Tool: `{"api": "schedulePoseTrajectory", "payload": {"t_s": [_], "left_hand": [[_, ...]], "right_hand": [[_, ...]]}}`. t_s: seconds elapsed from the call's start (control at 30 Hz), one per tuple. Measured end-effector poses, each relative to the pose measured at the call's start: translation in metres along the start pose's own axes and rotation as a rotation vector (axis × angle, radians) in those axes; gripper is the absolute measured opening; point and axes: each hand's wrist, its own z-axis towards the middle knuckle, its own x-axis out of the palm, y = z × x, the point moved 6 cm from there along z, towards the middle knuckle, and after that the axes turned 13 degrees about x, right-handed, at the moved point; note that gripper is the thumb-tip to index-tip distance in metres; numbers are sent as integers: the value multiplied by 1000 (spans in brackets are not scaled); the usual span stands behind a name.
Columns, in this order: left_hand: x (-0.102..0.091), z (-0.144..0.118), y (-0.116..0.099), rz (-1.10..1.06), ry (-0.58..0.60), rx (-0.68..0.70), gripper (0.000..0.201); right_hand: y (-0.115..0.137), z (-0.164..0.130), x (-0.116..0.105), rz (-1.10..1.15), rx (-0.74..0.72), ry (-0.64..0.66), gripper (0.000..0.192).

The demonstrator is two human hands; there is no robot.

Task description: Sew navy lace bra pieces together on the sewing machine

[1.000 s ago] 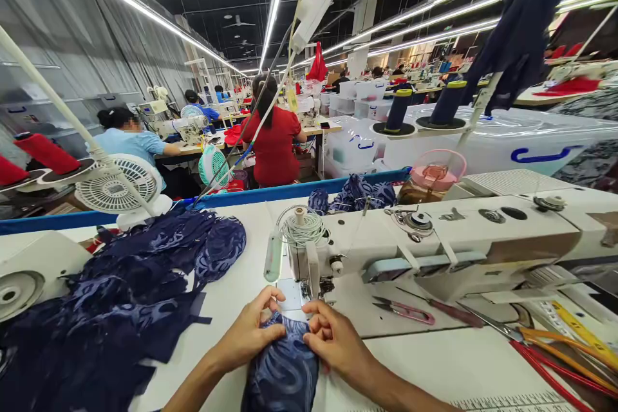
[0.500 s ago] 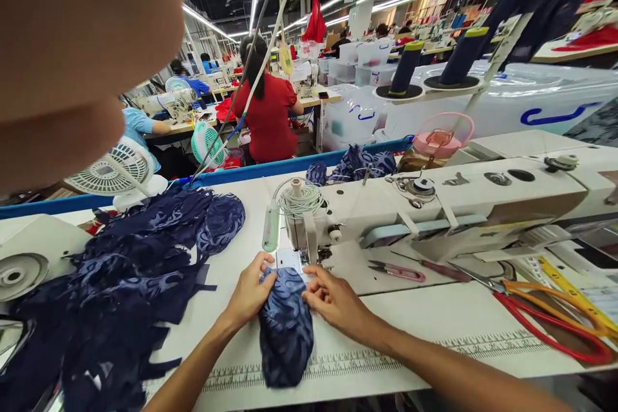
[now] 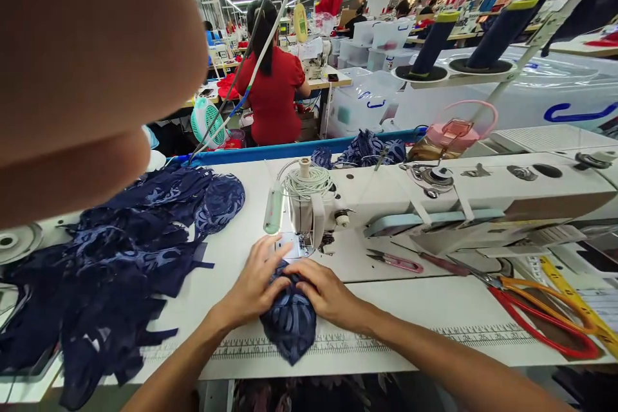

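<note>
A small navy patterned fabric piece (image 3: 290, 322) lies on the white sewing table (image 3: 434, 309), right in front of the needle area of the white sewing machine (image 3: 434, 199). My left hand (image 3: 253, 283) presses its left side, fingers reaching toward the presser foot. On its right top edge rests my right hand (image 3: 323, 290), fingers curled over the cloth. Both hands pinch and hold the fabric flat against the table.
A heap of navy patterned pieces (image 3: 116, 257) covers the table's left. Pink thread snips (image 3: 396, 262) and red-handled scissors (image 3: 545, 315) lie to the right. A large blurred skin-toned shape (image 3: 87, 64) blocks the upper left. A person in red (image 3: 273, 96) sits at a station beyond.
The view has tilted down and moved closer. Both hands closed in over the fabric piece and pushed it toward the needle; the blurred shape at upper left grew larger.
</note>
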Motion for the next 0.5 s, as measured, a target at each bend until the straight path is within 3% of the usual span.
{"api": "schedulePoseTrajectory", "payload": {"t_s": [0.07,0.1,0.17,0.27,0.4,0.47,0.5], "left_hand": [[9,8,-4,-115,104,93,34],[11,10,-2,-163,118,82,27],[10,11,6,-203,72,-38,16],[4,4,22,-88,-5,-295,15],[-2,-3,27,268,102,-481,16],[-5,0,19,474,80,-457,18],[-6,3,10,546,22,-380,20]], "right_hand": [[4,1,0,26,-43,3,29],[3,2,-1,68,3,3,28],[-7,0,0,204,172,45,30],[-19,-6,3,331,358,125,38],[-27,-2,-10,21,372,-54,31],[-29,4,-12,-155,360,-119,31],[-30,8,-12,-213,342,-132,32]]}}
